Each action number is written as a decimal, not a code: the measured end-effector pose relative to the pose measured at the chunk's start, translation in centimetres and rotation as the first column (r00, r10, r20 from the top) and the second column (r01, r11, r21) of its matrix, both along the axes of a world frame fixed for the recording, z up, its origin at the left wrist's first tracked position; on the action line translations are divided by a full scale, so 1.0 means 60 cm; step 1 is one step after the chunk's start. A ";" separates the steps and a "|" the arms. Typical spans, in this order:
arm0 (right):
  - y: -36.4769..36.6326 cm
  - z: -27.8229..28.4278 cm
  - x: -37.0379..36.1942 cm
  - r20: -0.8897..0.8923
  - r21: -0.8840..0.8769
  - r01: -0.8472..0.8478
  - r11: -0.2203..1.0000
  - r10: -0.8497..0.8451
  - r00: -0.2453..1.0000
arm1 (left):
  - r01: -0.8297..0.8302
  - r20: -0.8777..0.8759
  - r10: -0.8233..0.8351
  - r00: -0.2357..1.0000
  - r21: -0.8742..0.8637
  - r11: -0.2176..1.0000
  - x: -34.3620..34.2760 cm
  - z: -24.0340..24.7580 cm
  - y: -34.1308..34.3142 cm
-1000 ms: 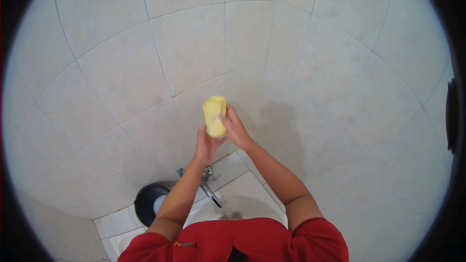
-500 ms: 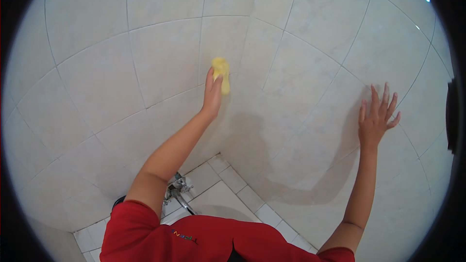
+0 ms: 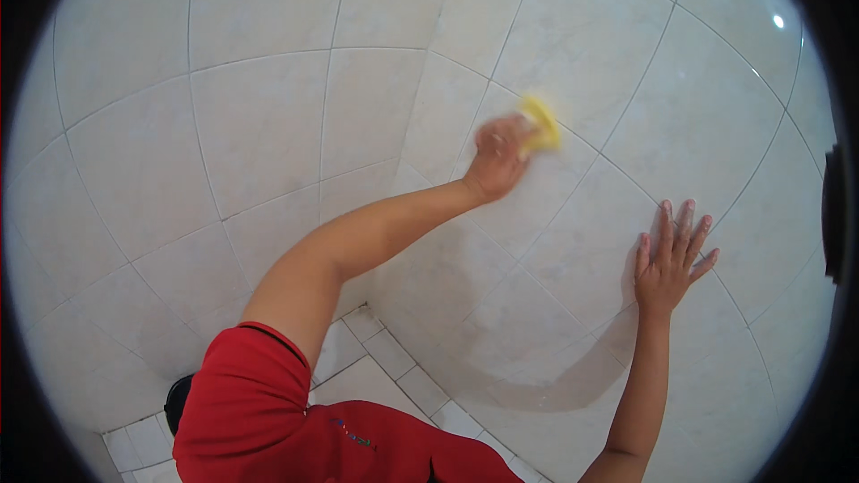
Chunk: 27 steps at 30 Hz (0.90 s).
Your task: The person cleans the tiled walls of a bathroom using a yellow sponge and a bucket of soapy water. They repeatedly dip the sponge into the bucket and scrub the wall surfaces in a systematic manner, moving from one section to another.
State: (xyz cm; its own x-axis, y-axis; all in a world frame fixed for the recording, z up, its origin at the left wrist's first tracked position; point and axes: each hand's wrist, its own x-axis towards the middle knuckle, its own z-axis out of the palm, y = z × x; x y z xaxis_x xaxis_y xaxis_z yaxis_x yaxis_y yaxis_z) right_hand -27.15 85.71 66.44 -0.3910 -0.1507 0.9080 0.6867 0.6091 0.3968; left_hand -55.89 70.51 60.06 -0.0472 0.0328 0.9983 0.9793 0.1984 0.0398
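A yellow sponge [image 3: 542,125], blurred by motion, is against the right-hand tiled wall [image 3: 582,54], just past the corner. My left hand [image 3: 501,156] is closed around it, the arm stretched across the corner. Further right, my right hand [image 3: 671,264] lies on the same wall with its fingers spread and nothing in it.
The left tiled wall [image 3: 259,116] meets the right one in a vertical corner. Below is a ledge of white tiles [image 3: 389,353]. A dark rounded object [image 3: 177,402] shows beside my red sleeve. A dark object [image 3: 832,215] stands at the far right edge.
My left hand has carried the sponge from the left wall by the corner rightward onto the right wall. My right hand sits slightly lower and further left in view. My body now hides the metal tap.
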 end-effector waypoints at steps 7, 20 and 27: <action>-0.002 0.005 -0.007 -0.002 0.011 0.001 1.000 -0.001 1.000 | -0.215 0.070 0.207 0.976 0.133 0.968 -0.129 0.185 -0.069; -0.001 0.002 -0.014 -0.006 0.007 -0.004 1.000 0.004 1.000 | -0.288 0.386 0.201 0.900 0.182 0.940 -0.144 -0.002 -0.066; -0.002 -0.001 -0.015 0.000 -0.007 0.005 1.000 -0.005 1.000 | -0.342 0.580 0.156 0.800 0.226 0.912 -0.097 -0.091 -0.023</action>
